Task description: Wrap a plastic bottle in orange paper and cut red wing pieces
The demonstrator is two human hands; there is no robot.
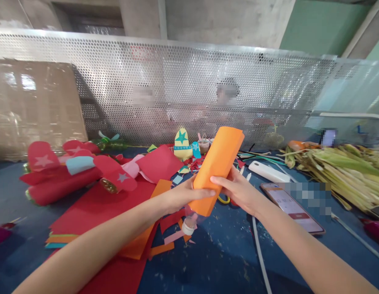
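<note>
Both of a person's hands are gripping a clear plastic bottle [193,218] wrapped in orange paper [218,167], holding it tilted above a blue table [226,253], cap end pointing down. The left hand [183,196] is closing around the wrap from one side, the right hand [238,190] from the other. Most of the bottle is hiding under the paper; only its neck and white cap are showing. Behind a perforated metal screen [189,90], other people are sitting, hard to make out. Red and orange paper sheets [94,212], a red paper aeroplane [72,167], a phone [292,208] and corn husks [339,167] are lying around the table. Concrete and green walls are rising beyond.
</note>
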